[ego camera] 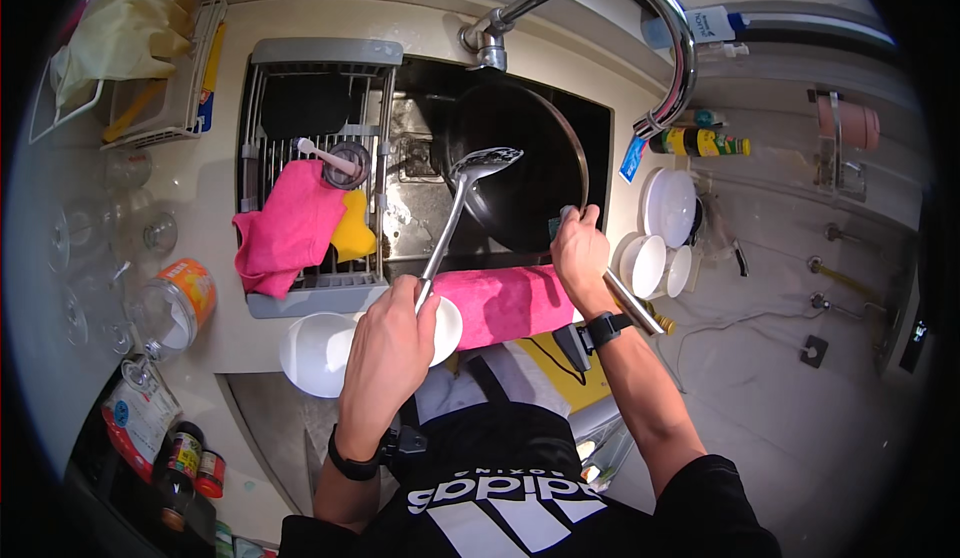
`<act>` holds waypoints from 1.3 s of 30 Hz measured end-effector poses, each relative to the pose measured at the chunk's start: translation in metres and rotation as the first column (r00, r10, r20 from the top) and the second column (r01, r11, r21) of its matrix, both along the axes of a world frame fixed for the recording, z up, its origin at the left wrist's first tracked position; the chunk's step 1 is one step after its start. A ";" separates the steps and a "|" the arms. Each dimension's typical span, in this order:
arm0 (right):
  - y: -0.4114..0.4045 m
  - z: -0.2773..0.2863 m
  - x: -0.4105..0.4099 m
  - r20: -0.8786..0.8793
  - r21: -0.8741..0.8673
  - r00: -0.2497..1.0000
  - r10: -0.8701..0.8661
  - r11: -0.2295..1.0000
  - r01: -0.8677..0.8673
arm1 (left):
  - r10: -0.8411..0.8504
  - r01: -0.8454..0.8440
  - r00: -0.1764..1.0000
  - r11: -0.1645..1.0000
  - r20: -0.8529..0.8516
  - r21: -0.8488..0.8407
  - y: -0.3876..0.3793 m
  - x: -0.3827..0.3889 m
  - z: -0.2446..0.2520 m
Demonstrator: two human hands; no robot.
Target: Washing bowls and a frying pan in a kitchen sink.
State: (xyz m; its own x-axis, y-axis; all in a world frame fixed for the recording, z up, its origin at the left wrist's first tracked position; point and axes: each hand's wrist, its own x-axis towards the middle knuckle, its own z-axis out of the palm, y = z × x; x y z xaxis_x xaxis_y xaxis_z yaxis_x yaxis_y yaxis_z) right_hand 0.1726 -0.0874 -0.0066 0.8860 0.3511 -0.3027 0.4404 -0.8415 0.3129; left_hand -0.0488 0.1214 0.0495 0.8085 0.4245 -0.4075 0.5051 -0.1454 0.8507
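My left hand (390,336) grips the handle of a metal spatula (487,160), whose wet or soapy blade is over a dark frying pan (517,145). The pan rests tilted in the sink (420,220), its metal handle pointing toward me on the right. At the pan's near right rim is my right hand (581,254), with its fingers closed on a scouring pad (555,226), only partly seen. A pink towel (502,303) lies along the sink's front edge between my hands. White bowls (315,351) sit beside and partly behind my left hand.
A drying rack (322,303) spans the sink's left side, holding a pink cloth (289,220), a yellow sponge (354,229) and a brush (337,160). A chrome faucet (679,32) arches over the back right. White dishes (670,205) and a bottle (701,142) stand at the right.
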 end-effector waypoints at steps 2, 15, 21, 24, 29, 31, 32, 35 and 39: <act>-0.005 0.003 0.001 0.024 -0.039 0.996 0.087 0.996 -0.086 | -0.004 0.004 1.000 1.000 -0.001 0.002 0.002 -0.002 -0.001; -0.015 -0.011 0.016 -0.036 0.179 0.999 -0.019 0.984 0.025 | 0.046 -0.047 0.998 0.999 -0.053 -0.018 -0.002 -0.012 -0.001; -0.023 -0.035 0.029 -0.186 0.299 0.979 -0.081 0.945 0.135 | 0.067 -0.068 0.996 0.998 -0.062 -0.013 -0.011 -0.011 -0.007; -0.021 -0.044 0.036 -0.413 0.315 0.876 -0.250 0.863 0.394 | 0.084 -0.083 0.993 0.997 -0.081 0.006 -0.017 -0.007 -0.008; -0.032 -0.087 0.038 -0.443 0.398 0.881 -0.165 0.844 0.359 | 0.122 -0.117 0.984 0.992 -0.128 0.043 -0.029 0.002 -0.011; -0.026 -0.094 0.037 -0.459 0.423 0.877 -0.140 0.833 0.355 | 0.136 -0.127 0.984 0.989 -0.117 0.081 -0.033 0.005 -0.014; -0.025 -0.095 0.038 -0.512 0.394 0.839 -0.185 0.817 0.421 | 0.138 -0.128 0.982 0.988 -0.125 0.088 -0.034 0.007 -0.016; -0.033 -0.117 0.048 -0.490 0.441 0.862 -0.132 0.815 0.376 | 0.107 -0.095 0.989 0.988 -0.099 0.119 -0.038 0.015 -0.017; -0.030 -0.129 0.049 -0.523 0.446 0.846 -0.105 0.812 0.377 | 0.139 -0.112 0.962 0.986 -0.236 0.124 -0.045 0.023 -0.012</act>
State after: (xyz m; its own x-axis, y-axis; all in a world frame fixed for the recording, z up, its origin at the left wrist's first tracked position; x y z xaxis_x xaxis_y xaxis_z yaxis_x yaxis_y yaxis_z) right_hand 0.2214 -0.1178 -0.1355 0.7674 0.3659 -0.5266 0.1735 -0.9091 -0.3788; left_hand -0.0263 0.0767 0.0374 0.6282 0.5682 -0.5315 0.7149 -0.1520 0.6825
